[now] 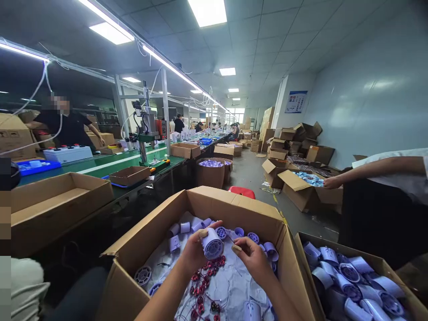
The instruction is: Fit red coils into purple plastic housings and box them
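Observation:
My left hand point(197, 247) is wrapped round a pale purple plastic cylinder housing point(212, 243), its ribbed round end tilted toward me. Just right of it, my right hand point(250, 254) pinches a thin dark strand point(230, 238) that looks like a wire; its far end is hard to make out. Both hands are above an open cardboard box point(234, 203) lined with white paper point(230, 285). Below them on the paper lie several small red parts with wires point(200, 287). More purple housings point(252, 310) lie along the box's sides.
A second carton point(361, 254) full of purple housings stands at the right. A co-worker's arm point(384, 171) reaches to a carton of light blue parts point(309, 178). On the left run a green conveyor bench point(120, 160), a press machine point(147, 120) and a long cardboard tray point(60, 200).

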A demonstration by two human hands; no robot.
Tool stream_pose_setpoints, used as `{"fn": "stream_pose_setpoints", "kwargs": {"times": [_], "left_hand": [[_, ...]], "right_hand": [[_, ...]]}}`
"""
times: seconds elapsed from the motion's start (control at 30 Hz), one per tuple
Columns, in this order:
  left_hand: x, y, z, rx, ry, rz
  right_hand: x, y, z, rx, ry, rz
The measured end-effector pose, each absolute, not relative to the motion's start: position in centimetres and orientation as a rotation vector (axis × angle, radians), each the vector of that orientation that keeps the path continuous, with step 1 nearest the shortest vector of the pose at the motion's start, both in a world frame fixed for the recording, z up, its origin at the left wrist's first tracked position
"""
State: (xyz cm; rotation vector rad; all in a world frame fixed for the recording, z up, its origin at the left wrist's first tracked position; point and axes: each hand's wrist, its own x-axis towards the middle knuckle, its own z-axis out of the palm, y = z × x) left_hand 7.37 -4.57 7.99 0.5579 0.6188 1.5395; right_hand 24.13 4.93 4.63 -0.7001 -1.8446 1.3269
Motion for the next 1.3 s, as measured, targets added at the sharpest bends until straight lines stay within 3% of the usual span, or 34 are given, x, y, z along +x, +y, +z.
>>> {"fn": "stream_pose_setpoints", "kwargs": {"times": [0.1, 0.37, 0.57, 0.77, 1.03, 1.3], "left_hand": [[7.4, -4.4, 7.8, 0.492, 0.613, 1.571], [7.4, -4.1, 7.4, 0.571, 0.735, 1.588], [7.7, -3.5, 6.0, 1.069, 1.550, 1.730], [7.4, -3.1, 4.6, 1.565, 2.035, 1.781], [7.6, -3.5, 5.6, 1.758, 1.920, 1.881], [7.8, -4.4, 6.7, 1.817, 1.695, 1.736]], "right_hand": [[24.1, 4.6, 5.1, -0.674, -1.831, 1.349], [24.3, 4.2, 6.2, -0.542, -1.395, 1.858], [25.7, 4.2, 8.2, -0.546, -0.902, 1.938], [25.8, 2.8, 8.6, -0.527, -1.078, 1.947], [24.9, -0.4, 9.3, -0.504, -1.442, 1.877], [25.3, 0.7, 8.2, -0.460, -1.618, 1.877]]}}
